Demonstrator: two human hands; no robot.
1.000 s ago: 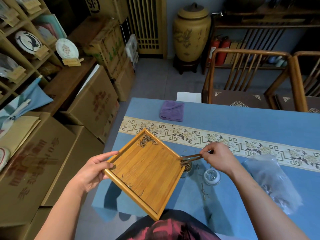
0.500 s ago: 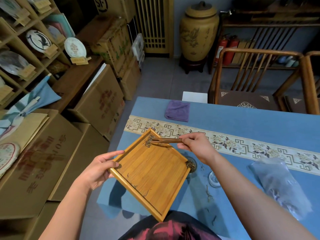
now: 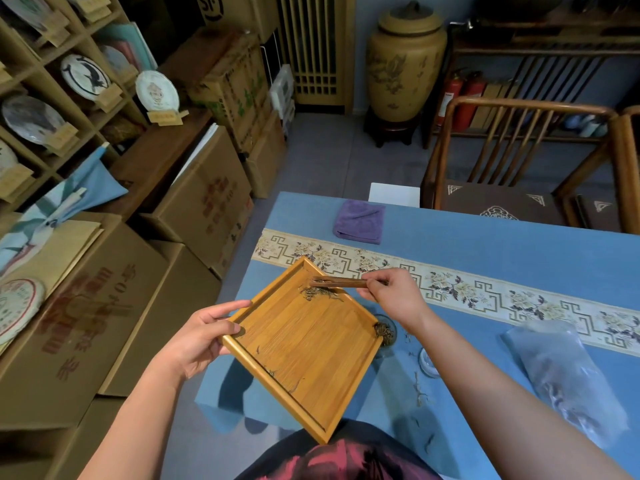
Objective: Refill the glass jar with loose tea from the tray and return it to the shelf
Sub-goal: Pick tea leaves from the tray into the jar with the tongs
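Tray (image 3: 304, 344) gripped by left hand (image 3: 197, 337) — right hand (image 3: 394, 296) pinches tongs (image 3: 337, 282); box (image 3: 221, 8) reads "SF".

left hand (image 3: 194, 337): thumb on top, fingers curled under the tray (image 3: 304, 344) edge, gripping it
right hand (image 3: 394, 294): pinching wooden tongs (image 3: 337, 282), forearm reaching forward

A grey floor (image 3: 332, 161) runs between stacked cardboard boxes (image 3: 204, 199) and wooden shelves (image 3: 52, 109) of displayed discs on the left. Against the far blue-grey wall stands a large lidded ceramic urn (image 3: 405, 64) (on a dark stand), beside red fire extinguishers (image 3: 460, 98) and a wooden chair (image 3: 512, 161).
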